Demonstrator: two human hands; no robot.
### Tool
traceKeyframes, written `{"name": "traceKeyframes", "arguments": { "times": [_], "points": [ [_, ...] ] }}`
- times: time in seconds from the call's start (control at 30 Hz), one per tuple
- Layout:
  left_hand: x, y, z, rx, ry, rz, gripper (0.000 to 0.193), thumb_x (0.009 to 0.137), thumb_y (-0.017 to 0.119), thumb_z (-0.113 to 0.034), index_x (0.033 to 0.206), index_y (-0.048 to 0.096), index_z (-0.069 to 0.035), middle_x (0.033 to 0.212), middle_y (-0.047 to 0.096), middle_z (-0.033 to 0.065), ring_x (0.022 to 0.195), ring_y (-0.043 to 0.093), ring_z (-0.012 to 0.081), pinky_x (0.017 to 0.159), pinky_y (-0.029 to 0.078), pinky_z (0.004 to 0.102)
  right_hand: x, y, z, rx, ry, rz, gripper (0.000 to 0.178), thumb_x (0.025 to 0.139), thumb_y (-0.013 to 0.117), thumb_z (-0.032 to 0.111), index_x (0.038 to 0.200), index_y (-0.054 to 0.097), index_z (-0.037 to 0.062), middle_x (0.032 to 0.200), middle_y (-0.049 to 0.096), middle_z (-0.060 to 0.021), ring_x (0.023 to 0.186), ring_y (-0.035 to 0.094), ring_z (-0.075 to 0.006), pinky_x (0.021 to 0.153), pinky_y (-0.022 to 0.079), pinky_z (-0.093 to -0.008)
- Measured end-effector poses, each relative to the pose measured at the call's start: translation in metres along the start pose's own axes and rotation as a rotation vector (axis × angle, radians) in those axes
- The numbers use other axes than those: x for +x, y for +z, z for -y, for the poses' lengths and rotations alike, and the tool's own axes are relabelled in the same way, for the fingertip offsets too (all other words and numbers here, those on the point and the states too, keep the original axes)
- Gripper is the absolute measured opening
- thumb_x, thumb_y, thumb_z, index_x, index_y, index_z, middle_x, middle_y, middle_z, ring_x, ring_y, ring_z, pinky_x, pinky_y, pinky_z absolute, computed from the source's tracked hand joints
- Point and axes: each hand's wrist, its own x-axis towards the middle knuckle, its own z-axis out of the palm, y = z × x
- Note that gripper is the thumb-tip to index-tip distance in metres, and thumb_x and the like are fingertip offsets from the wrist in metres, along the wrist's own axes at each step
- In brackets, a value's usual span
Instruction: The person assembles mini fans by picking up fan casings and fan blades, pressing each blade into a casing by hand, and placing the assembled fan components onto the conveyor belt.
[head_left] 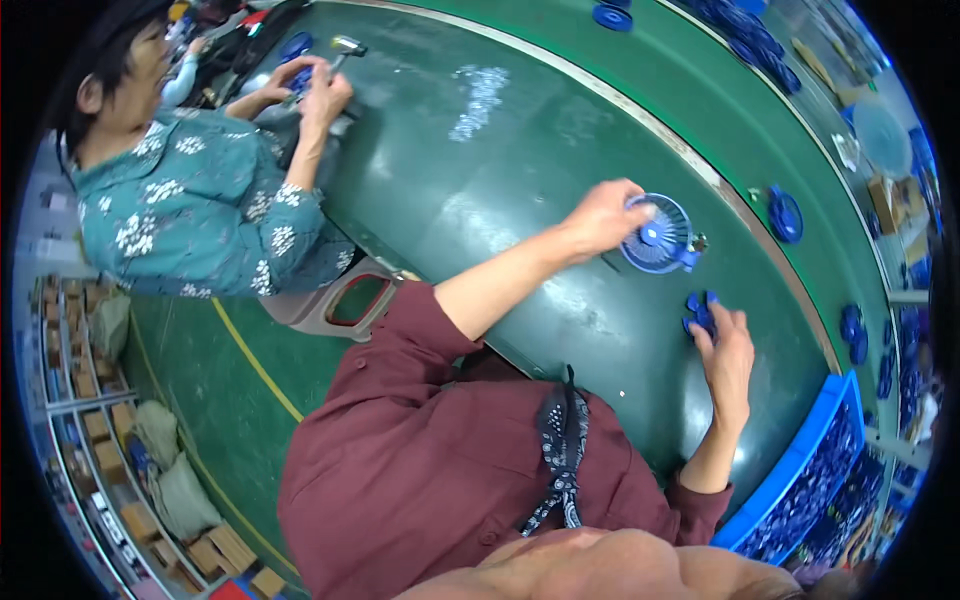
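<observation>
My left hand (603,217) is closed on the near-left rim of a round blue plastic fan guard (662,258) with radial ribs and a hub in the middle. The guard rests on the green table, and a small metallic piece (700,243) shows at its right edge. To the right and nearer me, several small blue plastic parts (692,302) lie in a loose cluster. Over them reaches my right hand (728,352), thumb and fingers apart at the parts' edge. Whether the fingertips touch a part is hard to make out.
On the left a co-worker holds a hammer (347,47) over blue parts. A blue crate (800,450) full of blue pieces stands at the right. Beyond the table's pale edge strip, a green belt carries blue round parts (786,214). Small shiny bits (480,100) lie on the tabletop (430,200).
</observation>
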Motion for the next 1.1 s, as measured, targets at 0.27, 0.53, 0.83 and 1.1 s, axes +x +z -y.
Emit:
{"name": "traceKeyframes", "arguments": {
  "times": [0.27, 0.53, 0.83, 1.1],
  "points": [
    [-0.006, 0.013, 0.002, -0.582, -0.357, 0.21, 0.031, 0.092, 0.062, -0.025, 0.111, 0.055, -0.001, 0.098, 0.066, 0.0109, 0.081, 0.069, 0.0219, 0.066, 0.059, 0.0365, 0.008, 0.021, -0.023, 0.075, 0.027, -0.247, 0.033, 0.08, 0.071, 0.016, 0.109, 0.063, 0.0009, 0.087, 0.061, -0.0153, 0.074, 0.061, -0.027, 0.068, 0.05, -0.0353],
    [-0.021, 0.013, -0.019, -0.56, -0.3, 0.339, 0.043, 0.098, 0.051, -0.04, 0.116, 0.058, -0.002, 0.101, 0.065, 0.0071, 0.092, 0.064, 0.0149, 0.082, 0.054, 0.0314, 0.036, 0.011, 0.063, 0.181, -0.235, -0.303, 0.033, 0.078, 0.071, 0.017, 0.108, 0.061, 0.0112, 0.09, 0.056, -0.0102, 0.077, 0.061, -0.0302, 0.062, 0.051, -0.0406],
    [-0.03, 0.03, -0.003, -0.235, -0.031, 0.187, 0.032, 0.085, 0.068, -0.017, 0.109, 0.06, 0.003, 0.096, 0.066, 0.0084, 0.087, 0.059, 0.012, 0.079, 0.05, 0.0292, 0.033, 0.031, 0.055, 0.266, -0.267, -0.359, 0.045, 0.073, 0.075, 0.008, 0.116, 0.061, 0.0075, 0.103, 0.059, -0.0115, 0.087, 0.062, -0.0309, 0.071, 0.053, -0.0382],
    [-0.038, 0.016, -0.017, 0.094, 0.282, 0.232, 0.033, 0.08, 0.067, -0.019, 0.104, 0.058, 0.002, 0.089, 0.064, 0.0211, 0.082, 0.064, 0.0325, 0.075, 0.05, 0.04, 0.062, -0.012, 0.039, 0.54, -0.155, 0.108, 0.044, 0.067, 0.081, 0.018, 0.103, 0.064, 0.0006, 0.096, 0.063, -0.0143, 0.093, 0.059, -0.0304, 0.083, 0.046, -0.0377]
  ]
}}
